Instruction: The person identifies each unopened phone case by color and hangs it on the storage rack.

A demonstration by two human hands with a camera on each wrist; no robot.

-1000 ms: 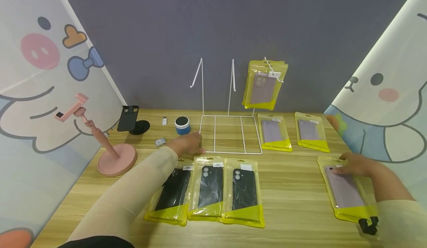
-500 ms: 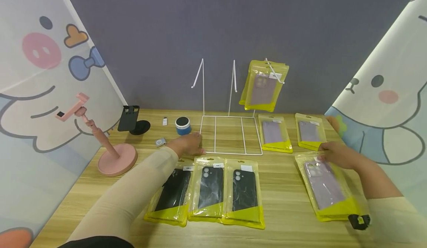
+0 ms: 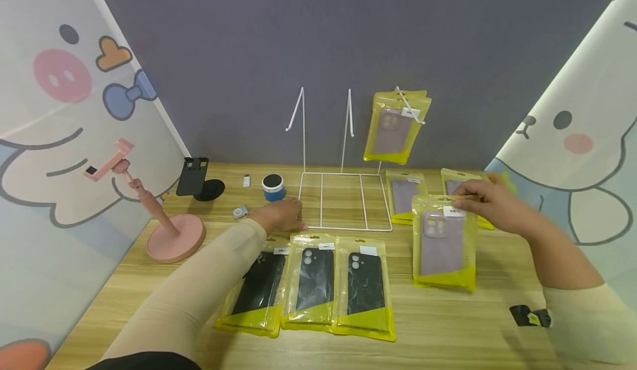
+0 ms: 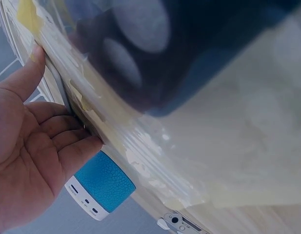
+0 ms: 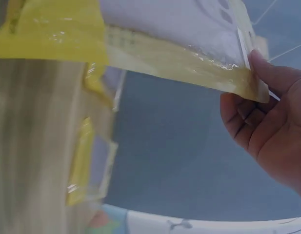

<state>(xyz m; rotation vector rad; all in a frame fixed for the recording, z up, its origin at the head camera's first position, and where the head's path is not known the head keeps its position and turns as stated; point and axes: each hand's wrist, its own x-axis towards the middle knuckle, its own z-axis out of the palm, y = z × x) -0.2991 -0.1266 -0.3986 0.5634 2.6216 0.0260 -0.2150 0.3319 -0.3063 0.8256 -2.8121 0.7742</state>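
Above the worktop (image 3: 438, 326) my right hand (image 3: 490, 204) pinches a packet (image 3: 444, 241) by its top — left hand (image 3: 281, 215) rests flat, fingers relaxed, holding nothing.

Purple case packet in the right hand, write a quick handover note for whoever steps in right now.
Right hand pinches the top edge of a purple case packet, lifted off the table.
Left hand rests on the front left corner of the white wire rack.
Done: purple packets hang on the rack's right hook.
Left: two purple packets lie behind the lifted one; three black case packets lie in front of the rack; two hooks are bare.
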